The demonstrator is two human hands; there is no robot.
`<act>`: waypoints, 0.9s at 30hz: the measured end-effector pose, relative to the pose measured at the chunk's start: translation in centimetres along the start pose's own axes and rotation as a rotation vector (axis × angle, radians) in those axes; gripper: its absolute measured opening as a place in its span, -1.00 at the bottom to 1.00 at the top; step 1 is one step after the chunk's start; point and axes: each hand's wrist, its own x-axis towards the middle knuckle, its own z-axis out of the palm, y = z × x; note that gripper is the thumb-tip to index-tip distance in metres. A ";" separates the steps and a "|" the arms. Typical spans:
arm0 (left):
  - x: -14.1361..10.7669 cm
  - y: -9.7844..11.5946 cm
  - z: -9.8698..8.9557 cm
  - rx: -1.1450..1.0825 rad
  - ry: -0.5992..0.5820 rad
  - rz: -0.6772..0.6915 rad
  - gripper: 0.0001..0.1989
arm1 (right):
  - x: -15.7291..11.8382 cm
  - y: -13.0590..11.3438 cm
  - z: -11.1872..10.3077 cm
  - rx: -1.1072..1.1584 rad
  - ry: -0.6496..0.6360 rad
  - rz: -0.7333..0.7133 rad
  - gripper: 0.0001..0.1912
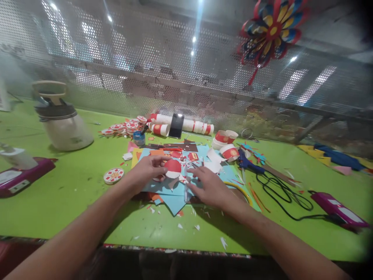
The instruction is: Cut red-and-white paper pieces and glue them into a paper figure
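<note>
The left hand pinches the red-and-white disc by its left edge above the blue paper, probably to leave its face clear, while the right hand hovers just beside, fingers spread, though whether they grip anything I cannot tell.

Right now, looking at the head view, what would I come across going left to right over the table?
Pale container with a dark lid, patterned disc, left hand, red-and-white piece, right hand, blue corded tool, far-right purple power strip.
</note>
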 end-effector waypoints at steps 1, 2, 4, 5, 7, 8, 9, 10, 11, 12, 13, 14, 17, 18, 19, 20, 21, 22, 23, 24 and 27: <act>0.0 0.0 0.0 -0.017 0.017 0.007 -0.65 | 0.1 -0.5 0.2 -0.045 -0.051 0.008 -0.60; 0.0 0.1 -0.1 -0.034 0.037 0.014 -0.66 | 0.3 -1.0 0.4 -0.088 -0.094 0.019 -0.59; 0.1 0.2 -0.2 -0.062 0.078 0.030 -0.69 | 0.8 -1.8 0.8 -0.160 -0.170 0.039 -0.63; 0.2 0.2 -0.2 -0.072 0.099 0.036 -0.70 | 1.2 -2.0 1.0 -0.188 -0.204 0.050 -0.66; 0.3 0.1 -0.4 -0.081 0.140 0.047 -0.72 | 1.9 -2.3 1.3 -0.230 -0.261 0.073 -0.73; 0.4 0.1 -0.5 -0.083 0.161 0.053 -0.73 | 2.2 -2.2 1.4 -0.244 -0.283 0.084 -0.74; 0.5 0.0 -0.6 -0.084 0.179 0.061 -0.73 | 2.4 -2.1 1.4 -0.254 -0.301 0.095 -0.75; 0.6 -0.1 -0.6 -0.084 0.195 0.070 -0.74 | 2.5 -2.0 1.4 -0.262 -0.312 0.108 -0.74; 0.7 -0.2 -0.7 -0.084 0.207 0.077 -0.74 | 2.6 -1.7 1.3 -0.269 -0.320 0.123 -0.73; 0.8 -0.3 -0.8 -0.083 0.214 0.081 -0.74 | 2.6 -1.4 1.3 -0.278 -0.321 0.138 -0.72; 0.8 -0.3 -0.8 -0.081 0.214 0.083 -0.74 | 2.5 -1.0 1.2 -0.291 -0.319 0.157 -0.71; 0.8 -0.4 -0.8 -0.076 0.209 0.083 -0.74 | 2.4 -0.6 1.1 -0.309 -0.312 0.177 -0.71; 0.7 -0.4 -0.5 -0.044 0.165 0.066 -0.75 | 1.9 0.5 1.1 -0.375 -0.281 0.229 -0.74; 0.6 -0.4 -0.4 -0.027 0.140 0.055 -0.75 | 1.8 0.7 1.1 -0.394 -0.266 0.239 -0.75; 0.5 -0.3 -0.3 -0.008 0.114 0.043 -0.75 | 1.7 0.8 1.0 -0.409 -0.245 0.242 -0.76; 0.4 -0.3 -0.1 0.015 0.087 0.031 -0.74 | 1.6 0.7 0.9 -0.418 -0.217 0.234 -0.77; 0.3 -0.3 0.0 0.040 0.062 0.022 -0.73 | 1.6 0.6 0.7 -0.420 -0.183 0.210 -0.78; 0.2 -0.2 0.2 0.066 0.040 0.016 -0.72 | 1.5 0.3 0.6 -0.415 -0.150 0.166 -0.78; 0.1 -0.2 0.3 0.093 0.019 0.012 -0.71 | 1.5 0.0 0.5 -0.402 -0.122 0.103 -0.78; 0.0 -0.1 0.3 0.121 -0.003 0.010 -0.70 | 1.5 -0.4 0.5 -0.385 -0.107 0.028 -0.78; -0.1 0.1 0.3 0.202 -0.072 -0.007 -0.67 | 1.6 -0.8 0.8 -0.339 -0.118 -0.166 -0.79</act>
